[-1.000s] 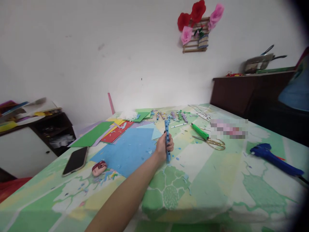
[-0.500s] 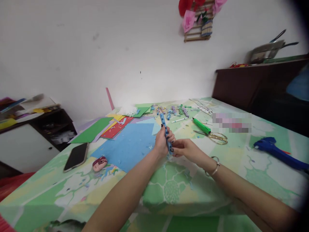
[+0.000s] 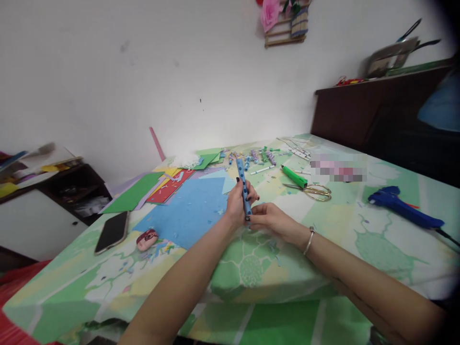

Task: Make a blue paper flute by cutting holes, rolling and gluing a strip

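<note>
the blue dotted stick (image 3: 240, 175) is tilted over the table (image 3: 341, 225), grasped in the left hand (image 3: 236, 203). the right hand (image 3: 275, 221) touches and partly hides its lower end; whether it pinches, i cannot tell. both forearms (image 3: 187, 282) cross the near edge. blue paper (image 3: 183, 206) lies just left, scissors (image 3: 318, 193) well to the right. a pixelated patch (image 3: 338, 167) covers something beyond them; the wall rack (image 3: 285, 42) is cut off above.

The strip (image 3: 243, 182) stands between phone (image 3: 112, 232) and scissors (image 3: 309, 192) (glue gun (image 3: 406, 206) farther right).
</note>
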A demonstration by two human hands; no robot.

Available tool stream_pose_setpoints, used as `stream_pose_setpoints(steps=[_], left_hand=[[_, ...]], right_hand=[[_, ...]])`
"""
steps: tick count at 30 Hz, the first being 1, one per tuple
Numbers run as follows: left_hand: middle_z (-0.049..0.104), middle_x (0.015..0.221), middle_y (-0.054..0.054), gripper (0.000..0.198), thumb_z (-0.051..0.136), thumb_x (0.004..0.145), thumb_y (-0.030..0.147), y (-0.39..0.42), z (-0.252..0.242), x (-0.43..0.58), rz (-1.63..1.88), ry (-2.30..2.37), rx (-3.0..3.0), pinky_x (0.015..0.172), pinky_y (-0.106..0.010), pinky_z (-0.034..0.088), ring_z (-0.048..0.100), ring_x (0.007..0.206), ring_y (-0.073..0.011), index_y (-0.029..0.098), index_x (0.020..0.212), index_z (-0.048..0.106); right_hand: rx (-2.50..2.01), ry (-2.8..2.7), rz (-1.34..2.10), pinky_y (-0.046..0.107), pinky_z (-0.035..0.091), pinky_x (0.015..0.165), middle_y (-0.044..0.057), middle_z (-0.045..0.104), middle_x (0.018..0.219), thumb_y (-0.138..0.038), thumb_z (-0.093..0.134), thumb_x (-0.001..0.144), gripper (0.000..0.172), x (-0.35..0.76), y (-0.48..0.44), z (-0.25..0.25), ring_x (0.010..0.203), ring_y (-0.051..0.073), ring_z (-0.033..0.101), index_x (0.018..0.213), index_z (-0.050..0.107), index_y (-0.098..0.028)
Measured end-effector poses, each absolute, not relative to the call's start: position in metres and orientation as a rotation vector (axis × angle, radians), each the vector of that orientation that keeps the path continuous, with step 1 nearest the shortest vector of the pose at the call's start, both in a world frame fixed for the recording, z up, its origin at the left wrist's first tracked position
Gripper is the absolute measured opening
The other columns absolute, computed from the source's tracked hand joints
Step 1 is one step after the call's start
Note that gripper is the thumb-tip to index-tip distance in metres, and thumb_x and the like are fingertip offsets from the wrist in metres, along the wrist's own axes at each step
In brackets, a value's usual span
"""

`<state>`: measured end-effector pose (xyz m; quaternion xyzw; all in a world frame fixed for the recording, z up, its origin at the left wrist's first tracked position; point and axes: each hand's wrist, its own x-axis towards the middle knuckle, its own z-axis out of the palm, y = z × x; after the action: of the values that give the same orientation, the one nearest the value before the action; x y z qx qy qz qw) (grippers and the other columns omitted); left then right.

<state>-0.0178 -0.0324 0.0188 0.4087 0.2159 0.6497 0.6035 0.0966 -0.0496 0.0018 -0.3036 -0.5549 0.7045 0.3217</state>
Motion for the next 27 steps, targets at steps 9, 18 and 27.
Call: stream_pose_setpoints(steps=[9,18,27], left_hand=[[0.034,0.048,0.005,0.044,0.045,0.081,0.053,-0.032,0.018,-0.014,1.551,0.652,1.047,0.042,-0.018,0.029,0.033,0.042,-0.0065,0.017,0.058,0.041],[0.029,0.041,0.006,0.045,0.043,0.082,0.054,-0.037,0.02,-0.014,1.534,0.675,1.076,0.033,-0.018,0.017,0.025,0.032,-0.0049,0.017,0.056,0.037],[0.024,0.045,0.006,0.043,0.041,0.085,0.051,-0.037,0.022,-0.016,1.407,0.47,0.893,0.037,-0.019,0.022,0.028,0.037,-0.0067,0.018,0.057,0.033]], right_hand=[[-0.748,-1.555,1.795,0.021,0.041,0.053,0.004,0.063,0.064,-0.037,0.074,0.06,0.033,0.095,-0.05,-0.004,0.056,0.01,0.056,0.069,0.061,-0.009],[-0.782,-1.622,1.697,0.026,0.048,0.056,0.004,0.065,0.058,-0.04,0.075,0.056,0.033,0.091,-0.056,-0.002,0.058,0.016,0.062,0.065,0.061,-0.011],[-0.773,-1.798,1.385,0.025,0.048,0.052,0.003,0.065,0.059,-0.036,0.064,0.07,0.024,0.092,-0.055,-0.009,0.054,0.016,0.061,0.059,0.059,-0.015]])
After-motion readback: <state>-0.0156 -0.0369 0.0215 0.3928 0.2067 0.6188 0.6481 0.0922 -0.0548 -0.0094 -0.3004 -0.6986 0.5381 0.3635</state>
